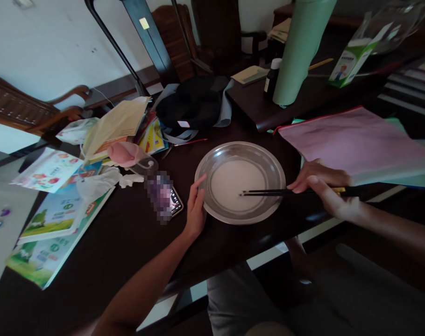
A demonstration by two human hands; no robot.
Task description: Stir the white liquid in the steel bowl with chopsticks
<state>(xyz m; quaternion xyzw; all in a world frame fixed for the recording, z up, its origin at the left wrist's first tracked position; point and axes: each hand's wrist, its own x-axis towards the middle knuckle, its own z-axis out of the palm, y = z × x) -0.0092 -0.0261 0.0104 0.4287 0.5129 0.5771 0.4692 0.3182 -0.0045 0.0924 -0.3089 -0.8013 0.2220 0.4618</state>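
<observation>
A round metal dish (270, 161) sits on the dark table and holds a pale, milky liquid (237, 182). My left hand (195, 207) grips the dish's left rim, fingers curled against it. My right hand (326, 191) is closed on a pair of dark chopsticks (268, 192) that lie nearly level, their tips reaching into the liquid near the dish's centre.
A phone (166, 196) lies just left of the dish. Picture books (49, 224), papers and a pink object (124, 153) crowd the left side. A pink folder (352, 140) lies to the right. Behind stand a green flask (300, 51), a small bottle (272, 77) and a black cap (194, 102).
</observation>
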